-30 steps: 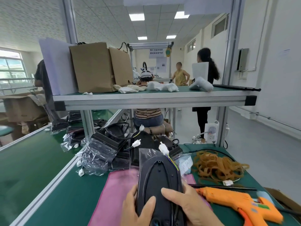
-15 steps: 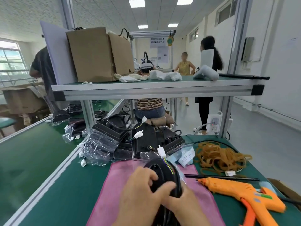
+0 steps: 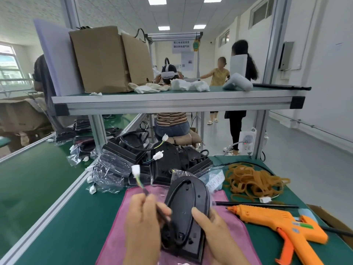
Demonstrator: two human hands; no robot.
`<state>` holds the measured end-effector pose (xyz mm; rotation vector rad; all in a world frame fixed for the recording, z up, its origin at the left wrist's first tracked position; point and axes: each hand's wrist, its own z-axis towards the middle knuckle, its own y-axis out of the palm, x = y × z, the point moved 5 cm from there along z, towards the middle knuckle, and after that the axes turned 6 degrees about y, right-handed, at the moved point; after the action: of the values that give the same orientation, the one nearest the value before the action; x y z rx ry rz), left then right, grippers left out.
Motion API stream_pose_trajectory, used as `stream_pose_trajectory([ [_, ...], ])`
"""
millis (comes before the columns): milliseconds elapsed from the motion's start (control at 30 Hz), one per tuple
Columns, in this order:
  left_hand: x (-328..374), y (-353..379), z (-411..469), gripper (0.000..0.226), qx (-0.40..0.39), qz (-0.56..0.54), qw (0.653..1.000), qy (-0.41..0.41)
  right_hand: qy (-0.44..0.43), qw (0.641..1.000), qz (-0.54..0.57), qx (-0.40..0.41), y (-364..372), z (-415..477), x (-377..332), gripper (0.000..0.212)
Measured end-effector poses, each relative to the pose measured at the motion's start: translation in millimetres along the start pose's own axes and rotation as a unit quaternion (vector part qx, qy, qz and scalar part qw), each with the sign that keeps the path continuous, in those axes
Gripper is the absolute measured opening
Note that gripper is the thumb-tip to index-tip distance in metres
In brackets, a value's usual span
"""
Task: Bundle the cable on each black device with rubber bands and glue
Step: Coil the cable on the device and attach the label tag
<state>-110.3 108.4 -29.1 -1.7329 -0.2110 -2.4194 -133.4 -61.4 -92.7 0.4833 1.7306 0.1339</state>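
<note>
black device (image 3: 186, 209) lower centre of frame over pink cloth (image 3: 114, 236), right hand (image 3: 215, 234) gripping its right edge, left hand (image 3: 143, 226) pinching its cable (image 3: 142, 186) just left of it

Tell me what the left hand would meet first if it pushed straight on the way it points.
Probably the clear-bagged black devices piled past the pink cloth; the left hand points away and slightly left, gripping the cable. Depth is unclear.

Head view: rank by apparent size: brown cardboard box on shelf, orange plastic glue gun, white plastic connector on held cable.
1. Brown cardboard box
2. Orange plastic glue gun, enlarged by nearness
3. White plastic connector
</note>
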Motion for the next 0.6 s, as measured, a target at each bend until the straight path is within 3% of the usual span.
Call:
stream_pose_trajectory([
  [67, -7, -26, 17, 0.017, 0.072, -0.058, 0.995, -0.030, 0.025, 0.998, 0.053, -0.006, -3, 1, 0, 0.028],
  [133, -18, -41, 28, 0.023, 0.082, -0.148, 0.981, -0.095, 0.043, 0.996, 0.082, -0.005, -8, 2, 0, 0.025],
  [233, -21, -17, 27, 0.049, -0.062, -0.152, 0.975, -0.150, 0.061, 0.993, 0.096, -0.014, -9, 3, -2, 0.023],
  [267, -21, -8, 23, 0.045, -0.112, -0.137, 0.971, -0.161, 0.063, 0.994, 0.091, -0.015, -9, 4, -3, 0.024],
  [333, -19, 1, 15, 0.022, -0.223, -0.058, 0.966, -0.114, 0.061, 0.995, 0.074, -0.023, -8, 5, -5, 0.024],
  [400, -23, 3, 12, 0.042, -0.279, 0.049, 0.958, -0.042, 0.043, 0.998, 0.039, -0.035, -7, 5, -9, 0.025],
  [533, -8, 2, 25, 0.028, -0.149, 0.124, 0.981, -0.001, -0.002, 0.996, -0.053, -0.068, 0, 2, -15, 0.032],
  [600, -2, 6, 30, 0.025, -0.135, 0.141, 0.980, 0.036, -0.011, 0.995, -0.061, -0.075, 2, 0, -16, 0.046],
])
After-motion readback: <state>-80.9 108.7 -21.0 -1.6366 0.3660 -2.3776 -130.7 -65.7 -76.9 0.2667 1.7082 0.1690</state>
